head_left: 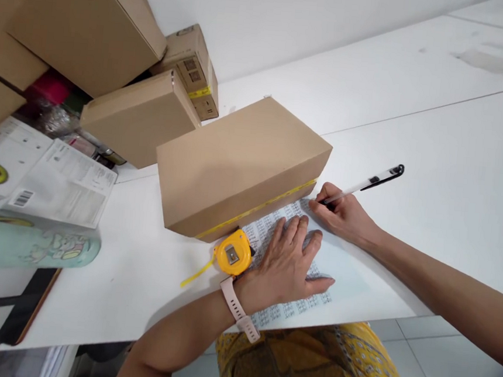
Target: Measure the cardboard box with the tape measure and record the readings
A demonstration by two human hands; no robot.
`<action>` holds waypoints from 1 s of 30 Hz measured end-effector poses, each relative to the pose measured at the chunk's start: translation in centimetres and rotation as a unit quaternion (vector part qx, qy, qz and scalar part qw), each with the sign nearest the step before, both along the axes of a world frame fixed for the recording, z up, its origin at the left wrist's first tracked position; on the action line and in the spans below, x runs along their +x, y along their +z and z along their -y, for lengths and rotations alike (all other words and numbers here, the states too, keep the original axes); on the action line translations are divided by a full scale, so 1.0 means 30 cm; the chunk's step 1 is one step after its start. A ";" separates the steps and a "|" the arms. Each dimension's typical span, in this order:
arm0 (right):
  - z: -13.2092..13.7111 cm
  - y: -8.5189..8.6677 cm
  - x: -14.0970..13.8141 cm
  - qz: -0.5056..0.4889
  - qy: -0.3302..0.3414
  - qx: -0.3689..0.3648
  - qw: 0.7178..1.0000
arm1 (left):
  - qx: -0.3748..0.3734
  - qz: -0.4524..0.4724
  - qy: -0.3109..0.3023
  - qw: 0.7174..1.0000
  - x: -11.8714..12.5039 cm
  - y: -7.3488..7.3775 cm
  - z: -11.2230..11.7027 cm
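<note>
Read clock positions from the left hand point(287, 256), 12 o'clock at the top of the view. Find the black-clipped white pen point(357, 187) at 1 to 2 o'clock, pinched low on the barrel between thumb and fingers of the right hand point(340, 212), clip end tilted up toward 2 o'clock. Expect light weight and a stiff, smooth plastic body; grip close to the tip for control. Note left hand palm down, fingers spread, resting on the sheet of written columns point(315, 269) and grasping nothing. Judge the sheet thin, limp and easily slid or creased; hold down with a flat palm, lift only by a free corner. Locate the plain brown carton point(245, 158), banded with a yellow tape strip point(258, 208), at 11 o'clock; expect stiff walls with crushable corners; take hold at opposite ends. Treat contact between sheet and carton as unconfirmed, with the meeting line poorly shown. Locate the yellow tape measure point(233, 254) at 9 o'clock, beside the left wrist, blade point(198, 272) out toward 8 o'clock; expect a compact, dense, hard case; grasp around the sides, clear of the blade.
</note>
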State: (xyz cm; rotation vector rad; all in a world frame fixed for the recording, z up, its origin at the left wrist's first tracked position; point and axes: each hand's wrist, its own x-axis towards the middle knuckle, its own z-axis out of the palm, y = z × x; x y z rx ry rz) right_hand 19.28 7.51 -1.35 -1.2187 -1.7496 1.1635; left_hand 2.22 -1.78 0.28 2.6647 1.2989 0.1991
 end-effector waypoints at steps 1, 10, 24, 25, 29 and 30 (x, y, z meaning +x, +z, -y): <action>0.000 0.001 -0.001 -0.001 0.001 0.000 1.000 | 0.000 0.000 0.000 1.000 0.000 0.001 0.000; -0.002 -0.008 0.001 -0.008 0.016 -0.002 1.000 | 0.009 0.006 0.005 1.000 -0.001 -0.002 0.005; -0.004 -0.008 -0.003 0.006 0.037 0.004 0.999 | 0.001 0.032 0.010 0.999 -0.008 -0.011 0.013; -0.005 -0.009 -0.003 0.007 0.038 0.005 0.999 | -0.001 0.033 0.010 0.999 -0.008 -0.010 0.012; -0.007 -0.010 -0.003 0.007 0.039 0.001 0.999 | -0.008 0.033 0.009 0.999 -0.011 0.000 0.008; -0.007 -0.010 -0.003 0.006 0.039 -0.001 0.999 | -0.009 0.033 0.009 0.999 -0.011 0.002 0.008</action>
